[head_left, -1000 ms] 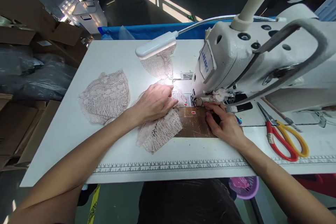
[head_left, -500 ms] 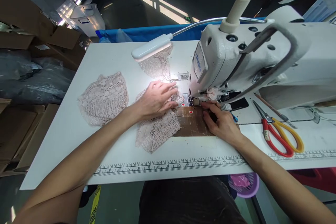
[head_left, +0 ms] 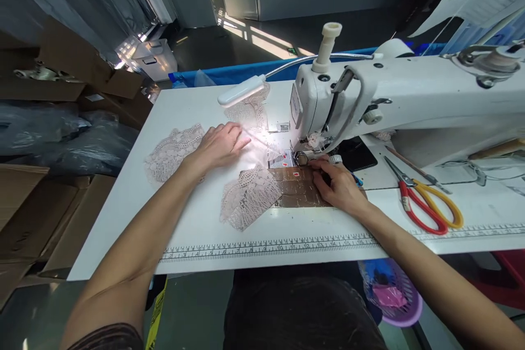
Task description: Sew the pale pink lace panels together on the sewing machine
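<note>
My left hand [head_left: 223,145] pinches the edge of a pale pink lace piece [head_left: 259,147], its fingers closed. That lace stretches from the hand toward the presser foot of a white sewing machine [head_left: 314,101]. Close by on the right, my right hand [head_left: 338,186] rests on the brown plate [head_left: 297,194] with fingertips beside the presser foot. Its fingers are curled together, and what they hold, if anything, is hidden. A folded lace part [head_left: 250,199] lies in front of the foot. Another lace piece [head_left: 172,150] lies partly under my left forearm.
A lamp [head_left: 241,91] on a flexible neck lights the needle area, above more lace [head_left: 250,112]. Scissors with red and yellow handles [head_left: 426,202] and a dark phone [head_left: 356,154] lie right. A printed ruler [head_left: 262,248] runs along the front edge. Cardboard boxes [head_left: 53,224] stand left.
My left hand has moved left and slightly up, away from the foot, drawing the lace edge with it. The right hand stays by the foot. The camera view has shifted.
</note>
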A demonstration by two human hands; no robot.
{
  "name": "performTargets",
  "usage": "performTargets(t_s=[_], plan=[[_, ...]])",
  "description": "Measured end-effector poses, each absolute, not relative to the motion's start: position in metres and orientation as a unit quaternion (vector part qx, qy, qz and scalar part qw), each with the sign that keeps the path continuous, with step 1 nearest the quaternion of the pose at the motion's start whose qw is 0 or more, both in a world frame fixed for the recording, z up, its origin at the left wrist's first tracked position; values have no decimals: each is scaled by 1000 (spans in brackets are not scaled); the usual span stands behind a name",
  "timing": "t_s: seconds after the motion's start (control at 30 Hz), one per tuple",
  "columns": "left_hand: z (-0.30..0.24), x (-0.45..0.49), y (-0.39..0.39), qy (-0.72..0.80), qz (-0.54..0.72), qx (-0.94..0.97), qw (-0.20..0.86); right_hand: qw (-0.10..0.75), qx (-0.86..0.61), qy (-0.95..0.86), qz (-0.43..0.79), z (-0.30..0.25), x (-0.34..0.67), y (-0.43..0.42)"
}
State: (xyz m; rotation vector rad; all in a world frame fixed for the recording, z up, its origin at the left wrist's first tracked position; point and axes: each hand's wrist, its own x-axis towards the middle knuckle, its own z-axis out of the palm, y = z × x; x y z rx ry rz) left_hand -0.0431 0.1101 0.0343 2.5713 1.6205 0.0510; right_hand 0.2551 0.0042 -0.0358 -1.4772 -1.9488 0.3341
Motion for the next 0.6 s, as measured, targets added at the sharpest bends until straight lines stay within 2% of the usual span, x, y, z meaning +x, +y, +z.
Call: performTargets(t_s=[0.13,0.37,0.6], plan=[[38,-44,107,521,48,851,45,321,-575,-741,130,-37,255,3],[47,-42,62,479,7,856,195,328,-571,-740,136,-37,254,3],[41,-51,37,459,167,827,279,376,-534,-734,184,-28,256,2]])
